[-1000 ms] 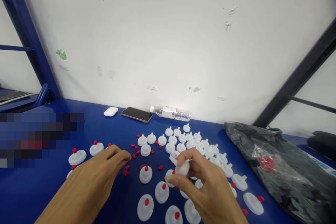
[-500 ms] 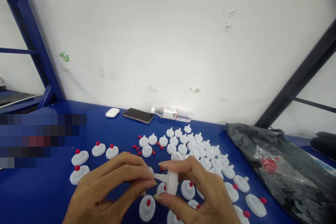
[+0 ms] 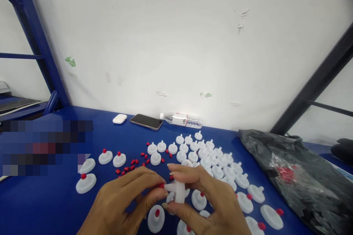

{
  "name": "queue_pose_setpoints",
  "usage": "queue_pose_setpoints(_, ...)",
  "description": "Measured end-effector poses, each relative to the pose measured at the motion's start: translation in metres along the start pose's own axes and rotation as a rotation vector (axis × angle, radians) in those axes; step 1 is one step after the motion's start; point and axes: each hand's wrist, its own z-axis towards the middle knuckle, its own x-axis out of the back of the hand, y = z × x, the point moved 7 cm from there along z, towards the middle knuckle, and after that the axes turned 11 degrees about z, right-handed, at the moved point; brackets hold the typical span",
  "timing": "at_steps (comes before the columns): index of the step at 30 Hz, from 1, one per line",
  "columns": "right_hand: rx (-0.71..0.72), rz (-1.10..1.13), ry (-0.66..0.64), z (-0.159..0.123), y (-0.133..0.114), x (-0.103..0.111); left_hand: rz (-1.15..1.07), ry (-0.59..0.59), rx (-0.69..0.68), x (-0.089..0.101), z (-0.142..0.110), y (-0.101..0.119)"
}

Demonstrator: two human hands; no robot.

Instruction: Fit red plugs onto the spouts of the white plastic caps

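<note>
My right hand (image 3: 209,200) pinches a white round plastic disc part (image 3: 179,190) on edge, its spout pointing left. My left hand (image 3: 129,200) pinches a small red cap (image 3: 161,185) right at the tip of that spout. Both hands hover low over a blue table (image 3: 55,205). Beneath and around them lie several white discs, some with red caps (image 3: 156,219), others uncapped (image 3: 205,152). Loose red caps (image 3: 132,165) are scattered just beyond my left hand.
A black plastic bag (image 3: 292,176) with red pieces inside lies at the right. Against the white wall sit a white earbud case (image 3: 119,118), a phone (image 3: 146,121) and a lying water bottle (image 3: 182,119). Blue frame posts stand at the left, a dark one at the right.
My left hand left the loose red caps on the table and came to the right hand. The right hand turned its white disc sideways; the red cap now meets the spout.
</note>
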Motion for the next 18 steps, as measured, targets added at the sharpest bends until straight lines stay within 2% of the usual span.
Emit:
queue_pose_setpoints(2,0.109,0.042,-0.009,0.003,-0.006,0.002,0.093,0.015,-0.046,-0.001,0.001,0.004)
queue_pose_setpoints(4,0.161,0.057,-0.014,0.005,-0.008,0.003,0.154,0.027,-0.087,-0.002,0.0,0.008)
queue_pose_setpoints(8,0.198,0.058,-0.016,0.006,-0.007,0.002,0.187,0.077,-0.183,-0.005,-0.01,0.013)
queue_pose_setpoints(13,0.225,0.062,-0.022,0.004,-0.002,-0.005,0.221,0.149,-0.39,-0.002,-0.021,0.022)
queue_pose_setpoints(16,0.251,0.032,0.004,0.004,0.004,-0.009,0.23,0.14,-0.415,0.001,-0.017,0.024)
queue_pose_setpoints(18,0.215,-0.041,-0.015,0.005,0.007,-0.012,0.177,0.117,-0.365,0.004,-0.011,0.019)
